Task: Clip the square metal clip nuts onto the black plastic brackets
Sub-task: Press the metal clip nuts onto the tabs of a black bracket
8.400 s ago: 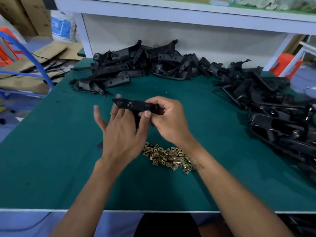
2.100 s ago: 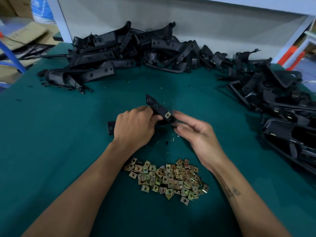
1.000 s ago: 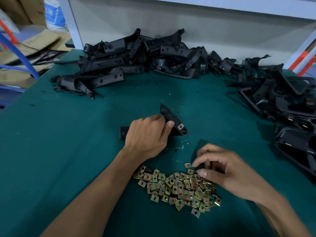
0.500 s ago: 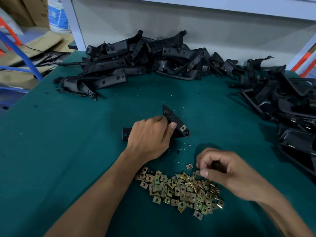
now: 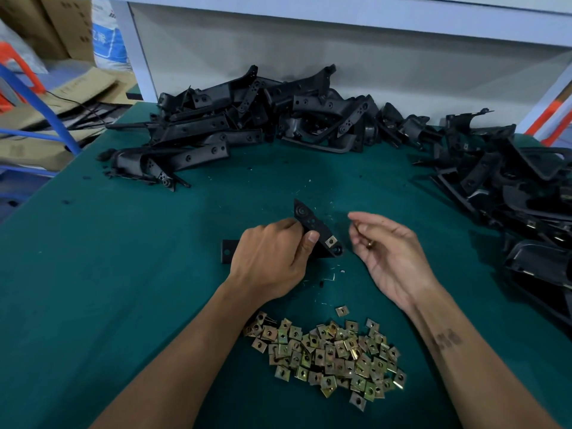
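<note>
My left hand [image 5: 272,258] grips a black plastic bracket [image 5: 309,220] on the green table top, thumb pressed on its upper face. One square metal clip nut [image 5: 331,241] sits clipped near the bracket's right end. My right hand [image 5: 393,261] hovers just right of that end, palm turned up, with its fingers curled round a small brass clip nut [image 5: 369,244] that only partly shows. A loose pile of brass clip nuts [image 5: 325,351] lies near the front edge between my forearms.
A heap of black brackets [image 5: 247,125] runs along the back of the table [image 5: 108,274], and another heap [image 5: 520,193] fills the right side. Cardboard boxes [image 5: 62,23] and a blue frame [image 5: 40,103] stand beyond the left edge.
My right hand has lifted from the pile of clip nuts and moved up beside the bracket's right end. The left hand still holds the bracket in the same place.
</note>
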The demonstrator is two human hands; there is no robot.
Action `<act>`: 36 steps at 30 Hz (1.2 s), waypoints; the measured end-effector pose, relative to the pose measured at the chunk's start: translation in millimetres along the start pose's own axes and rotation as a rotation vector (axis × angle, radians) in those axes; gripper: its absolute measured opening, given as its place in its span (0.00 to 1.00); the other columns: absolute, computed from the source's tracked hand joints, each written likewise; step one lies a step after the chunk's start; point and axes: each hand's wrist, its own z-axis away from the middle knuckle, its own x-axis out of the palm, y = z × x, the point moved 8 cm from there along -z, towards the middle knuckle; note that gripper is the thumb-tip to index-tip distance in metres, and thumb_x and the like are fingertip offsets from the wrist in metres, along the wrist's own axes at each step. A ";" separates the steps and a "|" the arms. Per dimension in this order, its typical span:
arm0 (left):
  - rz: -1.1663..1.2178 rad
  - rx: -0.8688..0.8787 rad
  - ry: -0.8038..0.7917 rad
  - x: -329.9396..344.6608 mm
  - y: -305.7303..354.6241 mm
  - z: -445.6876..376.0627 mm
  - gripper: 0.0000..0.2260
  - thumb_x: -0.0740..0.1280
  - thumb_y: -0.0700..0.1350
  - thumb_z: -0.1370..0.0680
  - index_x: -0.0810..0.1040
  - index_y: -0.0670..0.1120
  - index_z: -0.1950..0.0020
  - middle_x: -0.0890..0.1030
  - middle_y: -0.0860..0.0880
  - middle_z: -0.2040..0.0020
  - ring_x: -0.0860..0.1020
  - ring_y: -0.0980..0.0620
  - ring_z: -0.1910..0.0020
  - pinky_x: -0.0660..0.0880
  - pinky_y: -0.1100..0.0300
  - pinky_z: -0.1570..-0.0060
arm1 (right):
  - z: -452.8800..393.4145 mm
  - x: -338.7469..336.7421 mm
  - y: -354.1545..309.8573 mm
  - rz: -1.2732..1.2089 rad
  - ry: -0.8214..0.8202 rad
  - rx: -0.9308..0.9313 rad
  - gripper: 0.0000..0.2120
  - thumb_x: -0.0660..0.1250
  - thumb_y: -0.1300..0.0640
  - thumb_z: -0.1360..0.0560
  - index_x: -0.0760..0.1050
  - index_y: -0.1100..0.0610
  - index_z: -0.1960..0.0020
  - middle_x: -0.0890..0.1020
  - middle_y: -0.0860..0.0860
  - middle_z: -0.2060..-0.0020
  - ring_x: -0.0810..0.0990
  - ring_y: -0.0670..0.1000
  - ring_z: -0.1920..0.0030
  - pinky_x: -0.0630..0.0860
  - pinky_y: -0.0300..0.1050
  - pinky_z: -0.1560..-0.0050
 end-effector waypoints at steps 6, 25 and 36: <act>-0.012 0.004 -0.013 0.5 0.4 -0.5 0.20 0.48 0.58 0.17 0.66 0.49 0.62 0.76 0.49 0.63 0.73 0.43 0.71 0.64 0.56 0.73 | -9.2 24.8 4.2 -0.115 0.042 -0.019 0.07 0.67 0.70 0.25 0.81 0.63 0.51 0.86 0.63 0.55 0.86 0.54 0.59 0.83 0.43 0.57; -0.020 0.067 -0.026 0.5 6.7 0.9 0.24 0.47 0.58 0.16 0.77 0.44 0.50 0.81 0.47 0.55 0.78 0.40 0.66 0.65 0.56 0.73 | 6.7 41.5 15.2 -0.072 0.106 -0.087 0.08 0.76 0.61 0.33 0.85 0.58 0.54 0.86 0.58 0.54 0.84 0.56 0.50 0.80 0.53 0.41; -0.002 0.049 -0.019 -0.9 6.4 0.2 0.24 0.47 0.58 0.16 0.74 0.45 0.55 0.78 0.48 0.59 0.75 0.43 0.69 0.66 0.55 0.73 | 9.2 40.8 11.2 -0.048 0.150 -0.181 0.07 0.74 0.69 0.27 0.85 0.57 0.58 0.86 0.54 0.59 0.84 0.51 0.55 0.81 0.45 0.47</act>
